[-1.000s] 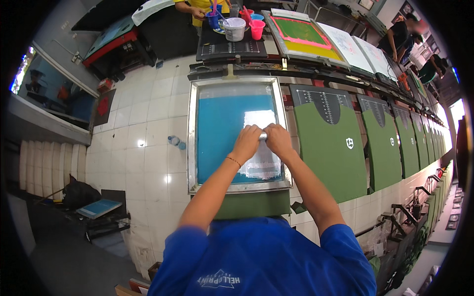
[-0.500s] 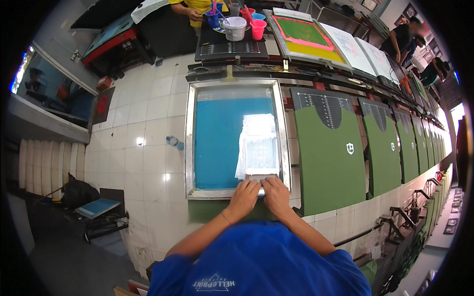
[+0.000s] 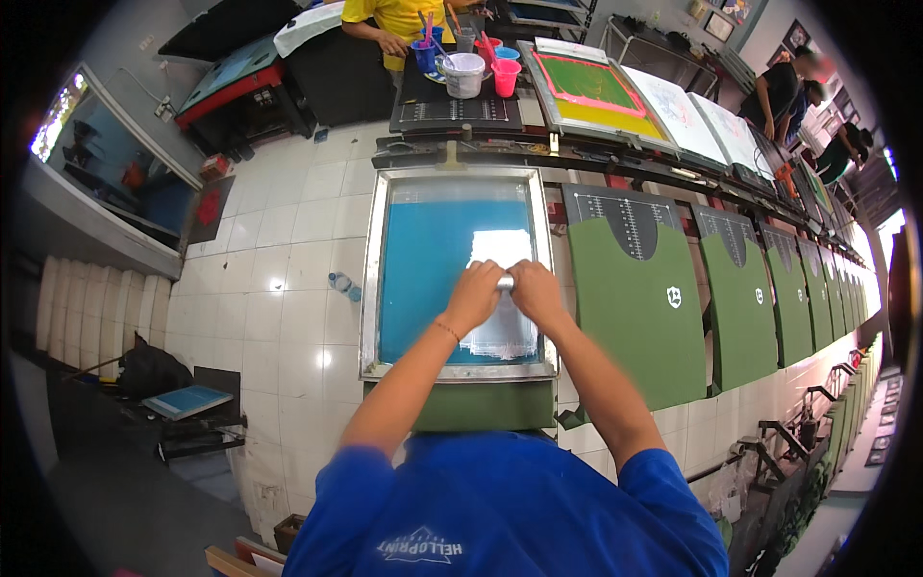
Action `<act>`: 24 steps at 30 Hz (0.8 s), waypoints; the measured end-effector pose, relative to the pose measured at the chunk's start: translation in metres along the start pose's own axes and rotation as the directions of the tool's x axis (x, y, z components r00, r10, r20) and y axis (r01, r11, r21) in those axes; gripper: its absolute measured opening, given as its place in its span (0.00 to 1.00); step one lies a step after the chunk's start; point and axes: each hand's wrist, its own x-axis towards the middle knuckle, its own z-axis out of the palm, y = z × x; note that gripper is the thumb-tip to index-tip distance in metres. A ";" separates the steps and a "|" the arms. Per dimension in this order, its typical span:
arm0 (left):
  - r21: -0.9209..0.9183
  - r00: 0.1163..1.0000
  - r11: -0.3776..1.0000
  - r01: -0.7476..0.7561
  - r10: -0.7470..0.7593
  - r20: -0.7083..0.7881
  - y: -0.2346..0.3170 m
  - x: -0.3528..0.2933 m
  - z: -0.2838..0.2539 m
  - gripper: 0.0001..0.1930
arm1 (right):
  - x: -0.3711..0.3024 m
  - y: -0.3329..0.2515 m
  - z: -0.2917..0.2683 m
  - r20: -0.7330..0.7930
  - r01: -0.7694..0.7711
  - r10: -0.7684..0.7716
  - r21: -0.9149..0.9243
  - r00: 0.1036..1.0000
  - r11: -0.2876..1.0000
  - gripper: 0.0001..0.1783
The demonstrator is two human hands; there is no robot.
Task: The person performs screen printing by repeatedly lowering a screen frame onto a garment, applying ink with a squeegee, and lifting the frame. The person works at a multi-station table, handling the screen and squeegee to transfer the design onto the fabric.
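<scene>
My left hand [image 3: 475, 294] and my right hand [image 3: 536, 290] are closed side by side on a squeegee [image 3: 506, 283], of which only a short grey piece shows between them. Both are over the right half of a metal-framed printing screen [image 3: 369, 288] with blue mesh. White ink [image 3: 502, 244] lies on the mesh beyond my hands, and a thinner whitish film covers the part nearer me. From under the screen's near edge a green shirt [image 3: 481, 408] sticks out.
To the right, boards carry green shirts [image 3: 639, 317] with small white emblems. A white bucket [image 3: 463, 76] and a pink cup [image 3: 506, 79] stand across the rail, near a person in yellow [image 3: 404, 19]. A plastic bottle [image 3: 343, 286] lies on the tiled floor at left.
Both hands have moved away from me with the squeegee, from the screen's near edge to about its middle. The mesh they passed over now shows a thin whitish film.
</scene>
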 end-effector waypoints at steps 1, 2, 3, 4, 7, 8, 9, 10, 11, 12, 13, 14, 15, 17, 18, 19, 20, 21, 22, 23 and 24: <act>0.004 1.000 1.000 -0.004 0.004 -0.009 0.009 -0.013 -0.001 0.17 | -0.011 -0.008 -0.008 0.024 0.013 -0.013 0.004 1.000 1.000 0.11; 0.003 1.000 1.000 -0.013 0.013 -0.007 0.020 -0.025 0.000 0.18 | -0.028 -0.013 -0.009 -0.010 0.022 -0.022 0.028 1.000 0.999 0.12; 0.003 1.000 1.000 -0.026 0.026 -0.006 0.030 -0.037 0.000 0.18 | -0.046 -0.017 -0.010 -0.049 0.031 -0.029 0.049 0.998 0.998 0.13; 0.019 1.000 1.000 -0.013 0.013 0.007 0.040 -0.053 0.002 0.19 | -0.065 -0.024 -0.013 -0.017 0.030 -0.029 0.059 0.999 0.998 0.13; 0.103 1.000 0.995 -0.001 0.000 0.017 0.068 -0.104 0.011 0.22 | -0.117 -0.040 -0.016 0.055 0.079 -0.085 0.091 0.995 0.993 0.16; 0.137 0.999 0.990 0.012 -0.016 0.029 0.075 -0.119 0.015 0.22 | -0.132 -0.046 -0.014 0.033 0.077 -0.080 0.101 0.996 0.992 0.17; 0.173 0.998 0.985 0.027 -0.035 0.043 0.079 -0.134 0.021 0.23 | -0.146 -0.052 -0.010 0.011 0.075 -0.076 0.113 0.997 0.991 0.19; 0.209 0.997 0.977 0.041 -0.053 0.055 0.083 -0.145 0.025 0.24 | -0.157 -0.056 -0.008 -0.012 0.073 -0.072 0.125 0.997 0.989 0.21; 0.196 0.993 0.978 0.065 -0.083 0.085 0.088 -0.153 0.025 0.25 | -0.165 -0.056 -0.007 0.010 0.088 -0.090 0.137 0.996 0.987 0.23; 0.184 0.987 0.979 0.091 -0.113 0.116 0.092 -0.160 0.025 0.26 | -0.171 -0.055 -0.006 0.032 0.102 -0.108 0.148 0.994 0.984 0.26; 0.172 0.980 0.979 0.113 -0.139 0.143 0.095 -0.162 0.023 0.27 | -0.174 -0.052 -0.006 0.051 0.117 -0.127 0.157 0.991 0.981 0.28; 0.173 0.978 0.974 0.146 -0.169 0.125 0.094 -0.165 0.022 0.28 | -0.174 -0.050 -0.008 0.079 0.125 -0.140 0.169 0.987 0.978 0.29; 0.173 0.974 0.969 0.179 -0.199 0.107 0.091 -0.168 0.020 0.29 | -0.175 -0.047 -0.010 0.108 0.132 -0.153 0.181 0.982 0.975 0.30; 0.160 0.967 0.956 0.244 -0.252 0.026 0.079 -0.164 0.007 0.30 | -0.171 -0.040 -0.027 0.158 0.089 -0.145 0.313 0.977 0.945 0.29; 0.200 0.940 0.919 0.341 -0.329 -0.090 0.062 -0.167 0.003 0.27 | -0.170 -0.028 -0.024 0.081 0.032 -0.063 0.338 0.995 0.941 0.29; 0.235 0.892 0.865 0.443 -0.398 -0.216 0.037 -0.177 -0.004 0.25 | -0.169 -0.019 -0.019 0.004 -0.012 0.011 0.375 1.000 0.927 0.28; 0.198 0.801 0.812 0.548 -0.442 -0.404 0.004 -0.191 -0.014 0.23 | -0.167 -0.010 -0.012 -0.064 -0.049 0.083 0.421 0.994 0.906 0.28; 0.136 0.676 0.757 0.639 -0.468 -0.569 -0.023 -0.207 -0.025 0.22 | -0.165 0.001 -0.005 -0.120 -0.177 0.248 0.420 0.961 0.890 0.25; 0.146 0.617 0.690 0.709 -0.507 -0.602 -0.038 -0.203 -0.033 0.20 | -0.170 0.031 0.018 -0.063 -0.311 0.382 0.466 0.922 0.828 0.23; 0.151 0.560 0.624 0.767 -0.535 -0.633 -0.051 -0.192 -0.040 0.21 | -0.178 0.067 0.048 -0.009 -0.436 0.509 0.504 0.861 0.745 0.22; 0.096 0.565 0.617 0.781 -0.633 -0.530 -0.068 -0.200 -0.052 0.21 | -0.178 0.080 0.066 0.062 -0.533 0.603 0.547 0.795 0.646 0.22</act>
